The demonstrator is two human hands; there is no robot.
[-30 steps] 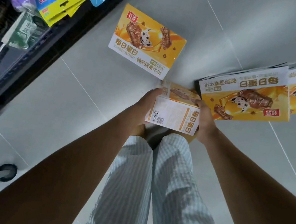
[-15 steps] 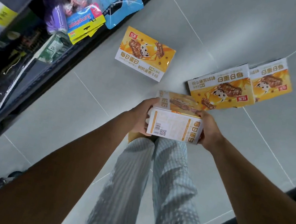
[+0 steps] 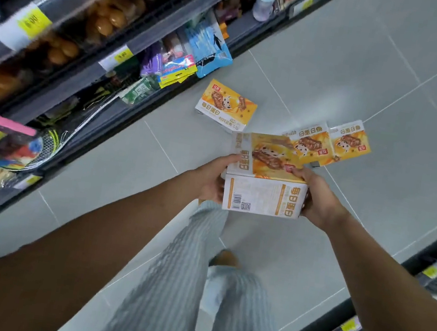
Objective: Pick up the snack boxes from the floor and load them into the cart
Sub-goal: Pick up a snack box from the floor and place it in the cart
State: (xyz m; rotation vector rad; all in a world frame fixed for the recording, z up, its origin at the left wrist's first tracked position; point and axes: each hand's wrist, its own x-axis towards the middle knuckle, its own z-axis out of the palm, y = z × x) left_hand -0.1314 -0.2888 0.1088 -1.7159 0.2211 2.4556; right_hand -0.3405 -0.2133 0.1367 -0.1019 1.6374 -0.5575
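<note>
From the head camera, both arms reach forward and down over striped trouser legs, and between the two hands sits one orange-and-white snack box — lifted clear of the grey tiled floor, its white barcode side turned toward the camera and its printed orange face up. The left hand is clamped on the box's left end, thumb lying over the top edge; the right hand grips the right end, fingertips pressed onto the orange face. Three more boxes lie flat on the floor beyond: a lone box near the base of the left shelving, and a pair of boxes side by side, touching or nearly so, partly hidden behind the held one. The left shelves carry hanging packets, a blue pouch and yellow price tags — a second shelf edge runs along the lower right. No cart shows in this view.
</note>
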